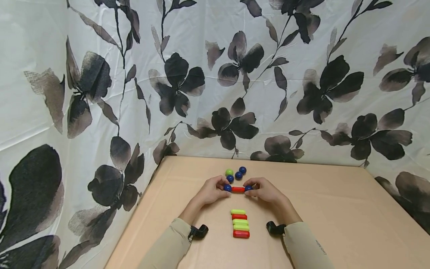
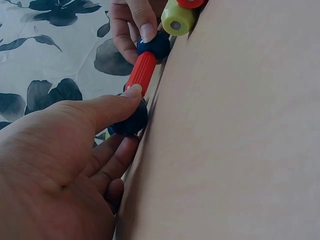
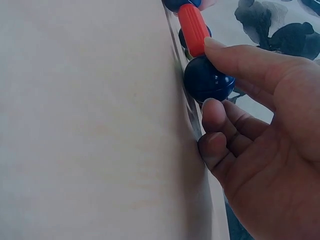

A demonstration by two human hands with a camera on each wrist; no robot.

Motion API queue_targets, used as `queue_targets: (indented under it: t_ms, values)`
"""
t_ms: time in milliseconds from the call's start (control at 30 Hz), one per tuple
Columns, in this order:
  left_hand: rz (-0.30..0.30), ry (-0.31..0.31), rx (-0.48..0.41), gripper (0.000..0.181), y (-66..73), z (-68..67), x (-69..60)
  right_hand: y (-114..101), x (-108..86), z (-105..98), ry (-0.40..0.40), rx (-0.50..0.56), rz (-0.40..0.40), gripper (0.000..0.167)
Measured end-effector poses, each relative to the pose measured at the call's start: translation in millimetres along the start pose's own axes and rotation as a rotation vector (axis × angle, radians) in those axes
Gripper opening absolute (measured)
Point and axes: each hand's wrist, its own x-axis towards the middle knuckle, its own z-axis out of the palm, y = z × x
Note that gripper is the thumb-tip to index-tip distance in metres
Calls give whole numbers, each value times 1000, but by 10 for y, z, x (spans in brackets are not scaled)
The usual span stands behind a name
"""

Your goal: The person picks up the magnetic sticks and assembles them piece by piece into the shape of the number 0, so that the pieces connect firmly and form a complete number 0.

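A red rod (image 1: 238, 189) lies crosswise between two dark blue balls, one at each end. My left hand (image 1: 214, 190) pinches the left blue ball (image 1: 227, 188) between thumb and fingers. On the other side my right hand (image 1: 265, 189) grips the right blue ball (image 3: 209, 79), its thumb near the joint with the rod. In the left wrist view the red rod (image 2: 142, 73) reaches from one ball to the other, and the left thumb tip touches its near end. Whether the parts are fixed together I cannot tell.
Behind the hands sit a green ball (image 1: 229, 172) and several blue balls (image 1: 238, 175). Nearer the front, yellow-green rods (image 1: 240, 222) and red rods (image 1: 241, 234) lie in a column on the tan table (image 1: 336, 224). A floral cloth (image 1: 201, 93) hangs beyond the table's far edge.
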Motion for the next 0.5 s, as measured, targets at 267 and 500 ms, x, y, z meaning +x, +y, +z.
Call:
queue_targets:
  t_ms: [267,500]
  values:
    - [-2,0,4,33,6,8,11,-3,-5,-6,2,10,8,28]
    - [0,-1,9,32,-10,9,22,-151,-41,-40,114,-120,17,39]
